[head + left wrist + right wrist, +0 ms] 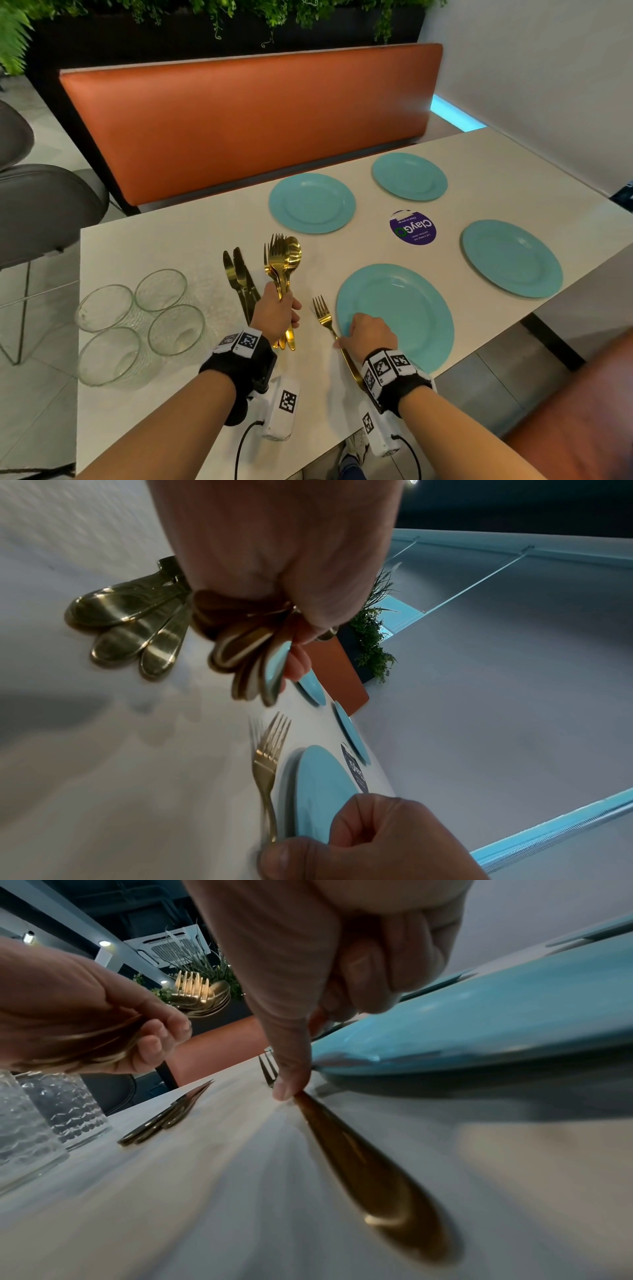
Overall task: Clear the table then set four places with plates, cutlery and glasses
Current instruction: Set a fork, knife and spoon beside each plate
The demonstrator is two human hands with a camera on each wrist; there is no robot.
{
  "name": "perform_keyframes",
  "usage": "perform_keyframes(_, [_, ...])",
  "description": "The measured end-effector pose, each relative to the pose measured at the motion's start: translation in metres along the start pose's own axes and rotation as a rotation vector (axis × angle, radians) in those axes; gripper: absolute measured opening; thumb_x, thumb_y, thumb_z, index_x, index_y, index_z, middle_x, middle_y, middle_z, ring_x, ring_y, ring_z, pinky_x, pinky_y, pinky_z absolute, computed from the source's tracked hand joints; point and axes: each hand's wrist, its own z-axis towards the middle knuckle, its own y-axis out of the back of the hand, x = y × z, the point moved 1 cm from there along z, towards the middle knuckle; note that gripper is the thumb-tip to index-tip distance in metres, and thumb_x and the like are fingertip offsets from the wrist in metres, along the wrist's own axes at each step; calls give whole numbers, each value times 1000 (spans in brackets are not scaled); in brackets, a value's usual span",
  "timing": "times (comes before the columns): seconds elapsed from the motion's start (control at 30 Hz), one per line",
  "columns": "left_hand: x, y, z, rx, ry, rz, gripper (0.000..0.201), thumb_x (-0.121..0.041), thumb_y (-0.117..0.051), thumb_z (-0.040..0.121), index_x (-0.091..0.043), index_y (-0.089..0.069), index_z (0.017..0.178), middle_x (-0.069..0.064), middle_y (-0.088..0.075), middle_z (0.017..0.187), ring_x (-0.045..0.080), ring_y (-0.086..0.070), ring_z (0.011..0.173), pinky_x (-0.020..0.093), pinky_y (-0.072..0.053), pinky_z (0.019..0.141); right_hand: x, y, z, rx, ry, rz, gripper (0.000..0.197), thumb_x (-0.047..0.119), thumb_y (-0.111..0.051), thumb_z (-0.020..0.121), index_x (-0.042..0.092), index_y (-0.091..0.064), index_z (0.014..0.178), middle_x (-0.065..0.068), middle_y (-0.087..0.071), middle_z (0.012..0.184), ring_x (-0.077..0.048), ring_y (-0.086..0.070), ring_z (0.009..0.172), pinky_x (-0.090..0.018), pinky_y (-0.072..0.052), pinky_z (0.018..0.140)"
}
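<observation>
Four teal plates lie on the white table (171,236); the nearest plate (411,308) is in front of me. My left hand (277,311) grips an upright bundle of gold forks and spoons (284,260) by the handles (240,653). A single gold fork (323,317) lies flat just left of the near plate. My right hand (371,332) has curled fingers, and its thumb tip (286,1091) sits on the neck of that fork (377,1172). Gold knives (239,277) lie on the table left of my left hand.
Several clear glasses (161,289) stand together at the table's left end. The other plates sit at the far left (311,204), far right (409,176) and right (512,258), with a purple sticker (412,228) between them. An orange bench (246,120) runs behind; a grey chair (44,205) stands at left.
</observation>
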Motion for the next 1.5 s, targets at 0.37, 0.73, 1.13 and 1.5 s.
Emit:
perform_keyframes(0.37, [-23, -22, -1, 190, -42, -120, 8, -7, -40, 96, -14, -44, 96, 9, -62, 84, 17, -54, 61, 32, -50, 62, 26, 59, 8, -17, 184, 576, 29, 47, -62, 85, 19, -66, 92, 5, -61, 88, -12, -56, 73, -24, -47, 69])
perform_keyframes(0.73, [-62, -73, 12, 448, -110, -33, 19, -13, -50, 92, -12, -47, 111, 6, -67, 91, 16, -66, 70, 28, -54, 67, -7, 102, 35, 31, 109, 811, 15, 19, -68, 84, 20, -62, 70, 4, -62, 69, -11, -52, 54, -22, -38, 46])
perform_keyframes(1.13, [-80, -115, 66, 214, -41, -63, 14, -19, -36, 100, -11, -43, 92, 6, -56, 77, 18, -53, 58, 30, -49, 60, -108, 147, 99, -129, -102, 537, 30, 21, -61, 88, 25, -56, 59, -9, -71, 91, -19, -54, 66, -23, -42, 54])
perform_keyframes(1.5, [-87, -135, 100, 222, 6, 2, 14, -23, -37, 99, -14, -44, 92, 2, -45, 72, 14, -36, 56, 26, -34, 51, -158, 118, 131, 79, -190, 62, 26, 20, -53, 90, 20, -70, 109, -3, -66, 119, -22, -59, 112, -24, -45, 92])
